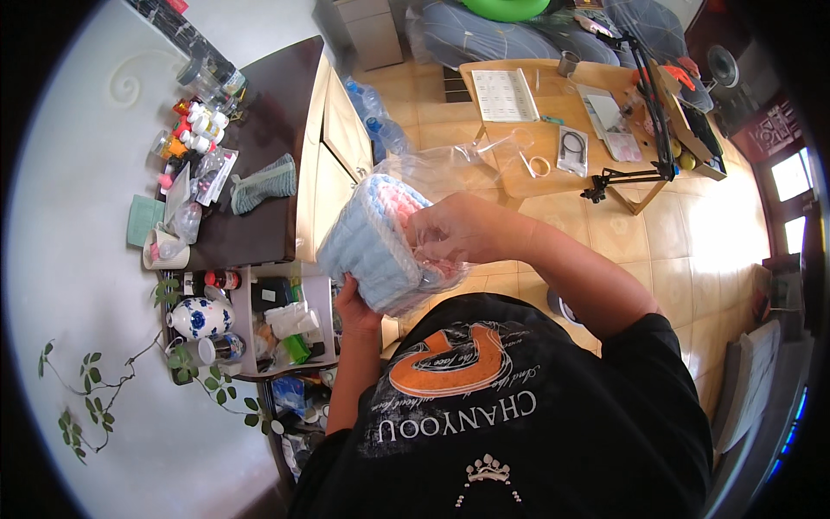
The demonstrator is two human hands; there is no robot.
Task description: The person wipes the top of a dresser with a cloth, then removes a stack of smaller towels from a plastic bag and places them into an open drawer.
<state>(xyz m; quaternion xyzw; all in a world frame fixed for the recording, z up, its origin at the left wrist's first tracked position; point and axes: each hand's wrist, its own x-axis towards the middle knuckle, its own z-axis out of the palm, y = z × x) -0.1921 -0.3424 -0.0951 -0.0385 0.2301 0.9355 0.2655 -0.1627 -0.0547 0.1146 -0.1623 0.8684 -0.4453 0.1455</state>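
Observation:
A folded bundle of thick, soft cloth, light blue (369,250) outside and pink (397,200) inside, is held up in front of my chest. Clear plastic bag film (463,156) wraps it and trails out beyond its far side. My left hand (358,308) grips the bundle from below at its near left corner, thumb on the blue face. At the bundle's right side, the bent fingers of my right hand (447,227) touch the pink layers among the plastic. Whether they pinch cloth, film or both is unclear.
A dark-topped cabinet (272,84) on the left bears a grey-blue knitted piece (266,185) and several bottles. Below it, an open shelf (324,292) holds a blue-and-white vase (201,318). A wooden table (538,181) ahead carries tape, papers and a black jointed arm (658,123).

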